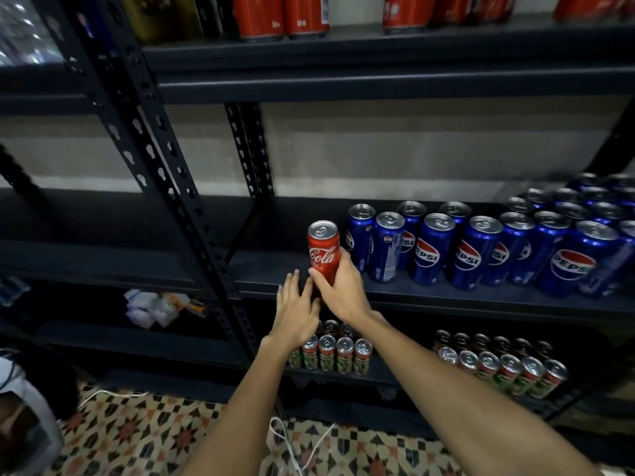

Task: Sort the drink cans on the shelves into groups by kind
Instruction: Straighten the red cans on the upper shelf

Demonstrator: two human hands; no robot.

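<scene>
On the middle shelf (446, 297) stands 1 red Coca-Cola can (323, 252) at the left end of a crowd of blue Pepsi cans (481, 249), roughly 20, the far ones blurred. The top shelf (378, 53) shows 5 or so red cans (304, 15). The bottom shelf (378, 376) carries 2 clusters of green-and-red cans (343, 353), too crowded to count exactly.

Coca-Cola can (323, 250) left of Pepsi cans (477, 249), same shelf (446, 297)

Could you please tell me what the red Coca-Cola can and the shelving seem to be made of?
Red can: probably aluminium, glossy printed body, bare silvery lid with pull tab. Shelf frame: apparently painted steel, matt dark finish, with punched keyhole slots.
</scene>
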